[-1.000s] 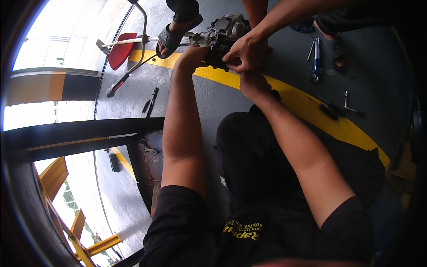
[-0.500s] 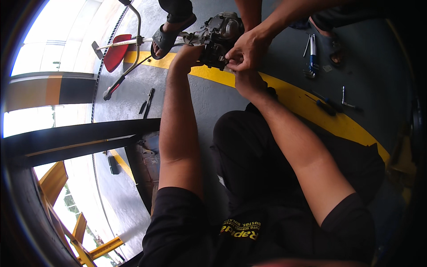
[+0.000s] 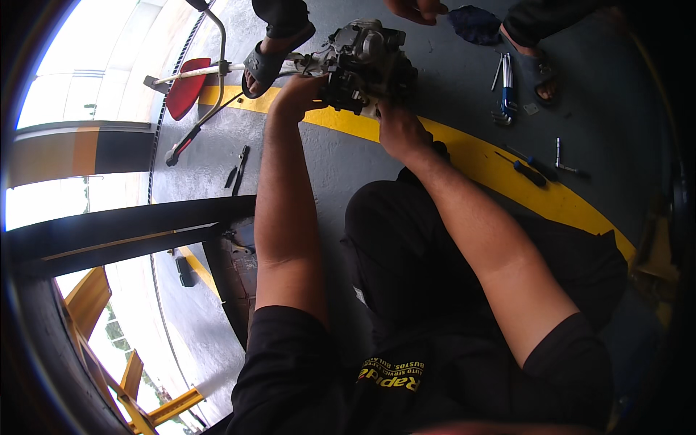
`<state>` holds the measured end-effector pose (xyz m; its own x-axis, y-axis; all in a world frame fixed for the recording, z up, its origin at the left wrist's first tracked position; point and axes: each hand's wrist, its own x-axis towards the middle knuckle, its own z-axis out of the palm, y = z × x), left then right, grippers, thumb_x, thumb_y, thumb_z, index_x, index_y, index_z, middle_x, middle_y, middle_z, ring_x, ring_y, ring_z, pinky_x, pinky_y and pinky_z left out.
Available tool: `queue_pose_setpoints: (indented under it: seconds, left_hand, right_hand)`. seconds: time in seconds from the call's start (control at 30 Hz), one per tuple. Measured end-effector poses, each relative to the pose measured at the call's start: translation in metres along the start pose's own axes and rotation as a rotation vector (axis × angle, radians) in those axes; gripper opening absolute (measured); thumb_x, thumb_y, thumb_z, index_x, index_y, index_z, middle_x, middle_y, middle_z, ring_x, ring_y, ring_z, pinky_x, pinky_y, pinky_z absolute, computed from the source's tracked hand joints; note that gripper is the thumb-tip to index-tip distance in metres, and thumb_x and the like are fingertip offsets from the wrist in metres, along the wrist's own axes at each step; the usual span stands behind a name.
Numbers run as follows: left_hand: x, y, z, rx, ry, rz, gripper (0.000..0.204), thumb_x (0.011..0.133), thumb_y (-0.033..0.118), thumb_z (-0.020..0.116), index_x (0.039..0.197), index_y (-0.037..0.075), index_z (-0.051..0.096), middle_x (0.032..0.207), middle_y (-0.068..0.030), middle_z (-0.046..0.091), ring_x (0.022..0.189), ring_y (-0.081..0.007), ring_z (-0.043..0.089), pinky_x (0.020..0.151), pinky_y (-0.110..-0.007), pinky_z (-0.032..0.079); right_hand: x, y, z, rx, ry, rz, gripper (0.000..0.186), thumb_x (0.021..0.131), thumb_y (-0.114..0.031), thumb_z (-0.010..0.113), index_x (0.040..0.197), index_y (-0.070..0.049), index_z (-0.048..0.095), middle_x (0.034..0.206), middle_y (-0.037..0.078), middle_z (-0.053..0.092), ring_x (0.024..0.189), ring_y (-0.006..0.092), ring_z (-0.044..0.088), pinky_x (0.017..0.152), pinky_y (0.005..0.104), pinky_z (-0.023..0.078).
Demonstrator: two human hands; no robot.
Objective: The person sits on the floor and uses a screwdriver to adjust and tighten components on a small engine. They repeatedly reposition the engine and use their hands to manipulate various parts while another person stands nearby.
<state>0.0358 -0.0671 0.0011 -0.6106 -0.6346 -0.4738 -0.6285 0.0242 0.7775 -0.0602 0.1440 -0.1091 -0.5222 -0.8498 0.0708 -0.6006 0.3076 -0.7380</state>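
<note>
A grey and black small engine (image 3: pixel 366 54), on the end of what looks like a brush cutter's pale shaft (image 3: pixel 293 65), is at the top centre over the yellow floor stripe. My left hand (image 3: pixel 299 96) grips its left side, the fingertips partly hidden behind the black housing. My right hand (image 3: pixel 403 132) is closed at the engine's near right edge, beside a pale part; its fingertips are mostly hidden. Above the engine, a co-worker's hand (image 3: pixel 417 9) hangs apart from it, at the top edge of the view.
A co-worker's sandalled foot (image 3: pixel 262 69) stands beside the shaft. Farther left are a red guard (image 3: pixel 190 88) and a bent handlebar (image 3: pixel 222 43). Pliers (image 3: pixel 237 170) lie left of my arm. To the right lie a hex key set (image 3: pixel 507 90), screwdrivers (image 3: pixel 529 172), a ratchet (image 3: pixel 569 168) and dark cloth (image 3: pixel 473 24).
The co-worker's hands have drawn away from the engine, up toward the top edge, uncovering its right side and the dark cloth. My hands stay at the engine.
</note>
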Motion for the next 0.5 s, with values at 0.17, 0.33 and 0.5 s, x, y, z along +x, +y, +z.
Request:
queue_pose_setpoints:
  seconds: [0.17, 0.33, 0.5]
  left_hand:
    - [-0.0003, -0.0037, 0.0025, -0.093, 0.063, -0.088, 0.031, 0.102, 0.022, 0.069, 0.12, -0.003, 0.069, 0.116, -0.0144, 0.074, 0.109, -0.0246, 0.075, 0.092, -0.038, 0.064]
    - [-0.0048, -0.0033, 0.0003, -0.056, -0.006, -0.021, 0.029, 0.102, 0.02, 0.067, 0.119, -0.003, 0.068, 0.116, -0.0153, 0.074, 0.109, -0.025, 0.075, 0.093, -0.037, 0.063]
    - [-0.0016, -0.0017, 0.0055, -0.089, 0.082, -0.109, 0.026, 0.102, 0.019, 0.066, 0.117, -0.003, 0.068, 0.115, -0.015, 0.074, 0.109, -0.0244, 0.075, 0.093, -0.036, 0.063]
  right_hand:
    - [-0.0013, -0.0023, -0.002, 0.08, 0.054, -0.038, 0.037, 0.102, -0.01, 0.056, 0.138, -0.005, 0.05, 0.129, 0.03, 0.06, 0.118, 0.0488, 0.063, 0.097, 0.0556, 0.053]
    - [-0.0005, -0.0002, 0.0018, 0.005, 0.093, -0.048, 0.045, 0.101, -0.008, 0.052, 0.146, -0.01, 0.054, 0.122, 0.024, 0.072, 0.114, 0.0401, 0.07, 0.1, 0.0485, 0.056]
    - [-0.0012, 0.0028, 0.0041, 0.053, 0.142, -0.084, 0.045, 0.1, -0.008, 0.053, 0.145, -0.01, 0.056, 0.122, 0.024, 0.073, 0.113, 0.0399, 0.071, 0.1, 0.0481, 0.056]
